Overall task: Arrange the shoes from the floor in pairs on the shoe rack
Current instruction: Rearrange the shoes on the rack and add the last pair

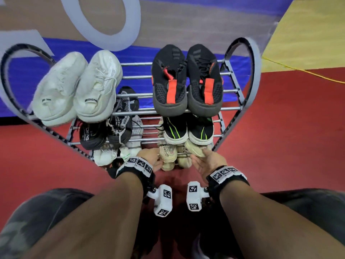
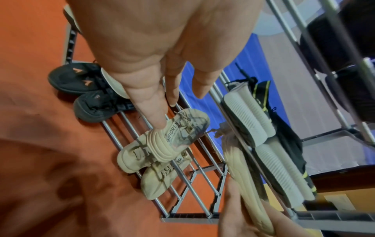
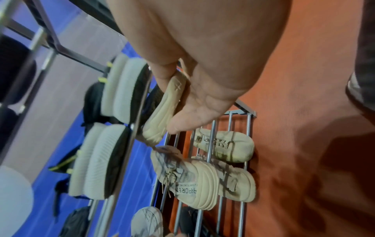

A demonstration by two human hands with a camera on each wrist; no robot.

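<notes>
Red floor (image 1: 280, 128); right hand (image 1: 209, 161) half hides a beige shoe (image 3: 162, 110).

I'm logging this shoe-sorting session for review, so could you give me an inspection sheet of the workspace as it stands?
Surface: red floor, with a grey shoe rack standing on it.
Job's things: white pair and black-and-red pair on the top tier; black pair with green stripes below; beige shoes on the bottom bars.
Clutter: nothing seen.
Grippers: left hand touches a beige shoe with straight fingers; right hand holds another beige shoe in its grip.
Cables: yellow cord across the floor at right.
Surroundings: blue and white banner behind the rack.
</notes>
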